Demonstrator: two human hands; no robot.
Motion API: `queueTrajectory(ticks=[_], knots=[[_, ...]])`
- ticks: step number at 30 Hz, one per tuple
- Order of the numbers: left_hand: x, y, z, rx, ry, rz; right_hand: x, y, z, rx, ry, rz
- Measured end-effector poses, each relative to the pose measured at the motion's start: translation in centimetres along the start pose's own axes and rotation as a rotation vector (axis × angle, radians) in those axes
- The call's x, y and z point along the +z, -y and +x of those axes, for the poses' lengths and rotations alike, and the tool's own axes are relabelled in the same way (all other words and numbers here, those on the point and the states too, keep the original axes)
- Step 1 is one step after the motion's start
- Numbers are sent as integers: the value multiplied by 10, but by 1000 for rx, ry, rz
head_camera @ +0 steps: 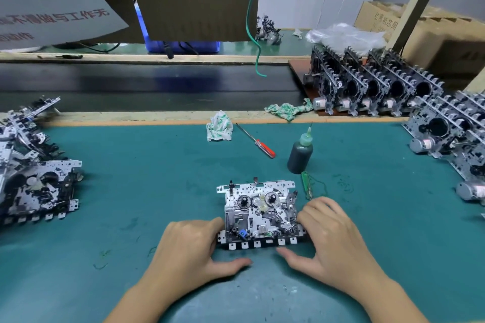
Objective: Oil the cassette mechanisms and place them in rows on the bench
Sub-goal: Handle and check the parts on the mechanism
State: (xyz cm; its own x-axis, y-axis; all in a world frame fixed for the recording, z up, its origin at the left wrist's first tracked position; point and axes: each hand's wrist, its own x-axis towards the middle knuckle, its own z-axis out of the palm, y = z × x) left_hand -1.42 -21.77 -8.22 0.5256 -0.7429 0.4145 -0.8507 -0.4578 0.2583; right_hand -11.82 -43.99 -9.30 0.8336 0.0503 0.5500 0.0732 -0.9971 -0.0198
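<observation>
One cassette mechanism (pixel 259 215) lies flat on the teal bench mat (pixel 131 178), near the front edge. Left hand (pixel 194 249) and right hand (pixel 330 238) grip its two ends, fingers curled, thumbs on the mat. Just behind: dark oil bottle (pixel 300 155), upright, green nozzle; red-handled screwdriver (pixel 256 140). Finished mechanisms (pixel 372 86) stand in rows at right; unsorted pile (pixel 34 181) at left. Cardboard carton (pixel 433 31) bears Chinese print, only partly legible.
</observation>
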Motion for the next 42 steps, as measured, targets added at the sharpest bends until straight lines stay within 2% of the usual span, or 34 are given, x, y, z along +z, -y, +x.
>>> queueTrajectory(ticks=[4, 10, 15, 22, 30, 35, 42], knots=[[1, 0, -1, -29, -14, 27, 0, -5, 1, -43, 24, -30], [5, -5, -2, -176, -43, 60, -2, -2, 1, 1, 65, 133], [2, 0, 0, -89, -5, 18, -1, 1, 0, 21, 6, 71], [11, -10, 1, -300, -27, 23, -2, 5, 0, 32, 33, 137], [5, 4, 1, -208, 76, -74, 0, 7, 0, 48, -7, 71], [2, -2, -1, -23, 40, -102, -1, 8, 1, 98, -21, 38], [3, 1, -5, -44, 1, -31, -4, 0, 0, -16, 60, 99]])
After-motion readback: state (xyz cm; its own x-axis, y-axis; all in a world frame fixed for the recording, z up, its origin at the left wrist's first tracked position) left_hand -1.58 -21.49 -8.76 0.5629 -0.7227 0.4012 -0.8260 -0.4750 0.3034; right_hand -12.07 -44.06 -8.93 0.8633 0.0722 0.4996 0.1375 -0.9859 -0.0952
